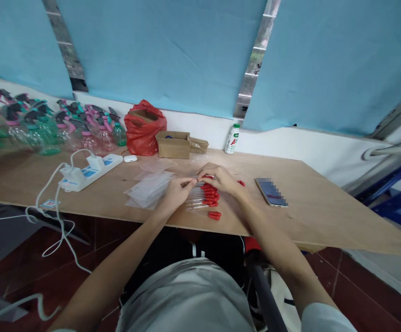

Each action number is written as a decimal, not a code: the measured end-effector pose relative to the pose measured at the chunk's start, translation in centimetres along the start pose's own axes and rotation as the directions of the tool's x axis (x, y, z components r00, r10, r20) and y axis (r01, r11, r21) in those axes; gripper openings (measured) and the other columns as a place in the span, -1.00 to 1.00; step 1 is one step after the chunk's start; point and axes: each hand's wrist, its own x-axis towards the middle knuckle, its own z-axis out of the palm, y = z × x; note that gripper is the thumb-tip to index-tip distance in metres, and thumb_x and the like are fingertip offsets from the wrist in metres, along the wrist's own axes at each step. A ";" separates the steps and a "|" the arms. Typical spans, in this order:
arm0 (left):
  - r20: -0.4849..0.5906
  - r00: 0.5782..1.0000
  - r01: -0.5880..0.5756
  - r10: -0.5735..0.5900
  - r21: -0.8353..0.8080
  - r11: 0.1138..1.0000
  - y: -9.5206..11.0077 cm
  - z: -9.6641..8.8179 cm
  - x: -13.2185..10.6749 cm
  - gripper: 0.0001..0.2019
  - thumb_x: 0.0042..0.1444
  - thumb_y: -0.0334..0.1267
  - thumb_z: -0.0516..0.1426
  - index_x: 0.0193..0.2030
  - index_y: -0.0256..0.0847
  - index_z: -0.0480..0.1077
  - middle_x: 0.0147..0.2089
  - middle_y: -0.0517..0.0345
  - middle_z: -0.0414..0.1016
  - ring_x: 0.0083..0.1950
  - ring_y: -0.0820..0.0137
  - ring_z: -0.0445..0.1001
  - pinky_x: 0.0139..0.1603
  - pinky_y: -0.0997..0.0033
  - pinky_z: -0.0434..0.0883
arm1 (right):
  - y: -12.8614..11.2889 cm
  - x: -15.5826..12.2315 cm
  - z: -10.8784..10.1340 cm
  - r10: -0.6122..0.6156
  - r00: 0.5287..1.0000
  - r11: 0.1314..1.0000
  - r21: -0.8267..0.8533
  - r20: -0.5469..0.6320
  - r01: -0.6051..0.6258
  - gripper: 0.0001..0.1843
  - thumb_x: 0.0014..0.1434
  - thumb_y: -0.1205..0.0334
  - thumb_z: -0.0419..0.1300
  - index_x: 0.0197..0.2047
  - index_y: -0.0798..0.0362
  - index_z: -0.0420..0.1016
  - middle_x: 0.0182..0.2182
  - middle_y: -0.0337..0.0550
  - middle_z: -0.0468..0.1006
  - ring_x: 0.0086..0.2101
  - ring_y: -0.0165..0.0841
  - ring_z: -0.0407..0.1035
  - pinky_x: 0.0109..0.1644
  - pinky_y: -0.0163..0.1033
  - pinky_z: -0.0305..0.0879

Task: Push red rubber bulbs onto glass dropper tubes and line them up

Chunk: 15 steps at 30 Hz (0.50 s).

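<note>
On the wooden table (311, 216) lies a row of clear droppers with red rubber bulbs (210, 199). My left hand (176, 191) pinches the thin clear end of one dropper just left of the row. My right hand (219, 177) rests curled over the top of the row and touches the same dropper from the other side. A pile of small clear plastic bags (150, 189) sits directly left of my left hand.
A phone (271, 192) lies right of my hands. At the back stand a cardboard box (173, 144), a red plastic bag (144, 127), a small white bottle (232, 138) and several spray bottles (48, 124). A white power strip (90, 171) with cables lies left.
</note>
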 end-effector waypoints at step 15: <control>-0.043 0.994 -0.085 0.099 0.241 0.967 1.3 -0.8 -0.5 -0.78 0.32 -0.18 0.21 -0.09 -0.12 0.71 -0.16 0.09 0.76 -0.17 0.24 0.69 -0.10 0.27 0.52 | -0.3 0.4 1.2 0.181 0.982 0.975 0.140 -0.053 -0.173 -0.73 0.37 0.05 0.30 -0.19 0.07 0.71 -0.23 -0.06 0.73 -0.23 -0.25 0.59 -0.02 -0.16 0.47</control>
